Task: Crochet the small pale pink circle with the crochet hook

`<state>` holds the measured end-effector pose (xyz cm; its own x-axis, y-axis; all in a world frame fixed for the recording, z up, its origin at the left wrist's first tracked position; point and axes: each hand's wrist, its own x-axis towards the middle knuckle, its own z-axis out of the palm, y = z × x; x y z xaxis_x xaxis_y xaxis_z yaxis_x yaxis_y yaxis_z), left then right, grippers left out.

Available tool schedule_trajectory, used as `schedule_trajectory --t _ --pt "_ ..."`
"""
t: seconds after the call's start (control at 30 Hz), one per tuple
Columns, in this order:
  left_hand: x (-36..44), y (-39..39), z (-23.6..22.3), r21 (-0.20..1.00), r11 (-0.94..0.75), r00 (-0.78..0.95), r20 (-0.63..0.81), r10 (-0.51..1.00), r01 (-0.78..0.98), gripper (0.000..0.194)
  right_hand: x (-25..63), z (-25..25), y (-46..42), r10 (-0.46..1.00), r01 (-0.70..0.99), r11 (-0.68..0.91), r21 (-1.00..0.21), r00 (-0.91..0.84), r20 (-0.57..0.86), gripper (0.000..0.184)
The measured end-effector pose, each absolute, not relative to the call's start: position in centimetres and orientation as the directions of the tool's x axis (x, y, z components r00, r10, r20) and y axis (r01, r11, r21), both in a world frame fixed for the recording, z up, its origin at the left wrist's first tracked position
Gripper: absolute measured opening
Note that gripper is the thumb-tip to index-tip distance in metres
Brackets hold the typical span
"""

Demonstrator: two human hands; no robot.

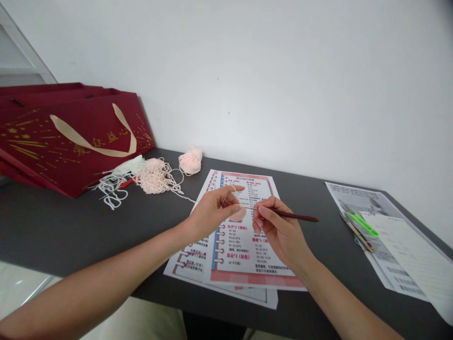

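My right hand (274,222) is closed around a crochet hook with a dark reddish-brown handle (300,216). The thin metal shaft points left, toward the fingertips of my left hand (215,208). Thumb and fingers of that hand pinch pale pink yarn, and a strand loops over the raised index finger. From there the yarn (186,197) trails left to a loose pink tangle (154,177). Both hands are above printed pattern sheets (235,262). Whether the hook's tip sits inside a loop is too small to tell.
A round pink yarn ball (191,160) stands near the wall, with white yarn (118,182) beside the tangle. Red paper gift bags (71,141) lean at the left. On the right are papers (417,245), a green-handled tool (364,223) and small scissors-like metal tools (356,231).
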<state>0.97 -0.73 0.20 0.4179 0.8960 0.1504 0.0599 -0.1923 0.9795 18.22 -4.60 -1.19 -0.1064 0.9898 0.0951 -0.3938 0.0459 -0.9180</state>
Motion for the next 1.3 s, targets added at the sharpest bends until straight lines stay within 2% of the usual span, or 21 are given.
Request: schedule_trajectory --t 0.1,0.17,0.23,0.3,0.33,0.4,0.47,0.53,0.57,0.6,0.67,0.73,0.8,0.9,1.0,1.13,1.3 --pt "1.2 -1.0 0.1 0.996 -0.019 0.452 0.057 0.890 -0.087 0.042 17.7 -1.1 -4.6 0.989 -0.510 -0.050 -0.859 -0.143 0.027 0.012" --pt "1.3 -1.3 -0.1 0.986 0.068 0.473 0.014 0.881 -0.154 0.048 17.4 -1.4 -4.8 0.990 -0.485 -0.021 -0.874 -0.132 0.050 0.012" --pt "1.5 -1.5 -0.4 0.970 0.131 0.494 -0.014 0.869 -0.205 0.048 17.3 -1.8 -5.1 0.984 -0.338 0.113 -0.934 -0.092 0.152 0.009" --pt "1.6 -1.7 -0.7 0.953 0.185 0.505 -0.040 0.862 -0.240 0.048 17.4 -2.2 -5.4 0.933 -0.033 0.353 -0.935 -0.061 0.355 0.007" --pt "1.7 -1.8 -0.8 0.944 0.211 0.504 -0.057 0.862 -0.254 0.048 17.4 -2.5 -5.5 0.876 0.148 0.483 -0.863 -0.088 0.475 0.007" --pt "1.8 -1.9 -0.8 0.919 0.271 0.496 -0.099 0.863 -0.288 0.045 17.5 -2.8 -5.8 0.720 0.447 0.671 -0.592 -0.203 0.663 0.011" --pt "1.8 -2.0 -0.7 0.877 0.348 0.513 -0.142 0.846 -0.332 0.041 17.5 -3.0 -5.9 0.587 0.587 0.738 -0.333 -0.313 0.747 0.015" --pt "1.7 -2.0 -0.4 0.821 0.442 0.569 -0.181 0.802 -0.362 0.036 17.5 -3.0 -5.9 0.514 0.607 0.761 -0.229 -0.349 0.783 0.018" --pt "1.7 -1.9 -0.3 0.793 0.486 0.599 -0.199 0.776 -0.366 0.035 17.5 -2.9 -5.9 0.506 0.579 0.776 -0.249 -0.335 0.795 0.020" --pt "1.6 -1.8 -0.2 0.771 0.523 0.621 -0.218 0.753 -0.363 0.035 17.6 -2.9 -5.8 0.527 0.530 0.785 -0.320 -0.301 0.794 0.022" --pt "1.4 -1.5 0.0 0.755 0.555 0.631 -0.249 0.735 -0.349 0.037 17.7 -2.8 -5.6 0.672 0.377 0.723 -0.578 -0.190 0.716 0.018" --pt "1.2 -1.2 0.2 0.771 0.541 0.607 -0.262 0.750 -0.336 0.040 17.8 -2.7 -5.3 0.843 0.152 0.538 -0.829 -0.100 0.528 0.012" --pt "1.0 -0.9 0.4 0.798 0.508 0.580 -0.256 0.773 -0.324 0.042 18.0 -2.5 -5.0 0.926 -0.080 0.362 -0.929 -0.086 0.368 0.008" --pt "0.7 -0.6 0.5 0.826 0.466 0.570 -0.227 0.790 -0.316 0.041 18.2 -1.9 -4.8 0.952 -0.263 0.270 -0.926 -0.074 0.298 0.007" --pt "0.3 -0.3 0.5 0.843 0.446 0.596 -0.198 0.778 -0.302 0.039 18.3 -1.3 -5.0 0.961 -0.296 0.241 -0.924 -0.061 0.270 0.008" --pt "0.0 0.0 0.7 0.856 0.444 0.636 -0.190 0.748 -0.267 0.036 18.6 -0.8 -5.1 0.963 -0.279 0.231 -0.932 -0.068 0.259 0.007" --pt "-0.3 0.1 1.3 0.825 0.508 0.688 -0.221 0.692 -0.247 0.032 19.3 -0.7 -5.0 0.930 -0.153 0.335 -0.930 -0.106 0.352 0.009"
